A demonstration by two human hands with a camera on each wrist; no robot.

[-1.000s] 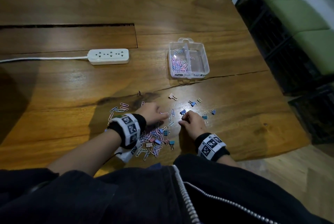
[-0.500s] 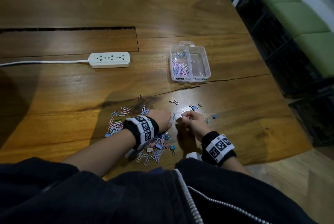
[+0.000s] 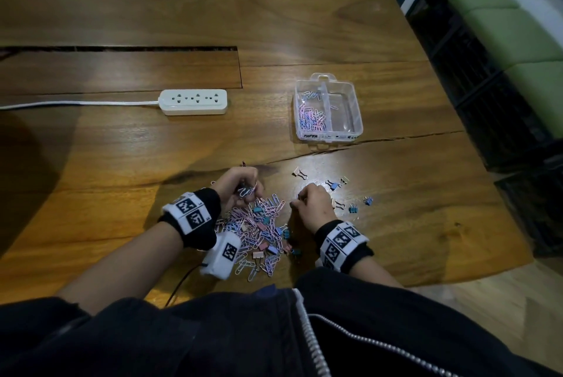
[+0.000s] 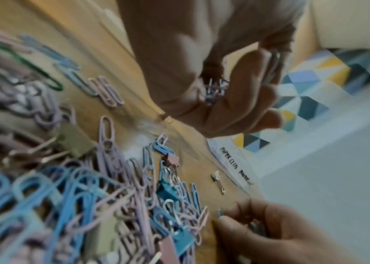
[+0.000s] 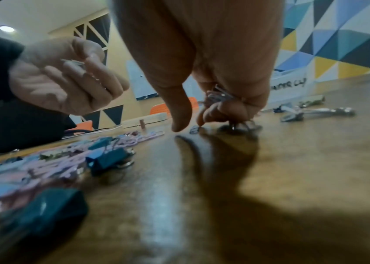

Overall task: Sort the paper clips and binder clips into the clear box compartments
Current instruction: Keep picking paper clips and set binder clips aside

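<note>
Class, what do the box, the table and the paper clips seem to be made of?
Box: clear, glossy plastic, likely; the table shows through.
Table: wood with a shiny finish; grain, cracks, glare.
Paper clips: thin bent wire, pastel coated, probably metal inside.

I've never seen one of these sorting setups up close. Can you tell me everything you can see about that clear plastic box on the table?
The clear box is a small see-through plastic tray with rounded corners, no lid on it, and a tab at its far edge. A divider splits it: the left compartment holds pink and blue paper clips, the right one looks nearly empty. Handwritten labels on its near wall include "PAPER". It sits flat on the wooden table, beyond the loose clips. Neither hand touches it.
</note>
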